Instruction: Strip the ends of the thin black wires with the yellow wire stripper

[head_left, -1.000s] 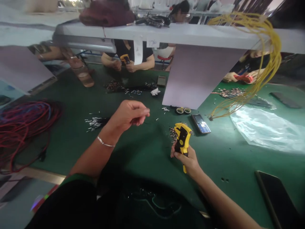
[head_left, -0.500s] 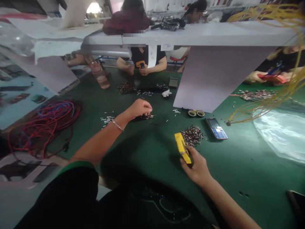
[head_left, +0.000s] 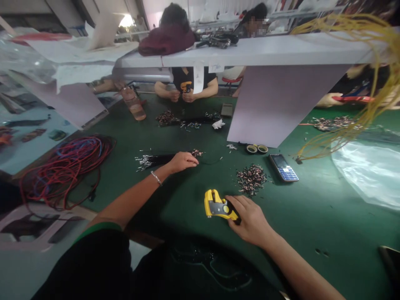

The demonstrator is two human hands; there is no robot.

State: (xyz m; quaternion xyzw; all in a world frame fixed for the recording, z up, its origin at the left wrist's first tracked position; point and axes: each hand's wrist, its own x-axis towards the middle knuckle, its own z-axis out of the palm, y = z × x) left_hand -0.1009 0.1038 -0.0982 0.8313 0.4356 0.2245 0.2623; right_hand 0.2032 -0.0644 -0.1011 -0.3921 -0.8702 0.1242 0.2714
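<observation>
Green worktop (head_left: 193, 187) spans the station, its near edge running past the dark-clothed lap. Working outward, I record a dark phone (head_left: 389, 258) at the right border, only partly visible. My right hand (head_left: 251, 218) is closed around the handles of a yellow and grey hand tool (head_left: 218, 207), its head pointing left above the worktop. Forward and to the left, my left hand (head_left: 183, 161) is palm down, fingers together and slightly bent, against the right part of a bundle of black wires (head_left: 162, 159); whether the fingertips pinch a wire, I cannot tell. Bright ends show at the bundle's left, copper-coloured ones at its right.

Beyond the tool I log a pile of short wire pieces (head_left: 251, 179), with a keypad phone (head_left: 283, 168) just right of it. A tangle of red and blue wires (head_left: 70, 166) lies at far left; clear plastic sheeting (head_left: 368, 171) lies at right. Two tape rolls (head_left: 256, 148) sit by the foot of a pale panel (head_left: 281, 100). Farther back, a person (head_left: 187, 83) faces the worktop beneath a white shelf (head_left: 250, 52), over whose right part yellow wires (head_left: 371, 37) hang.
</observation>
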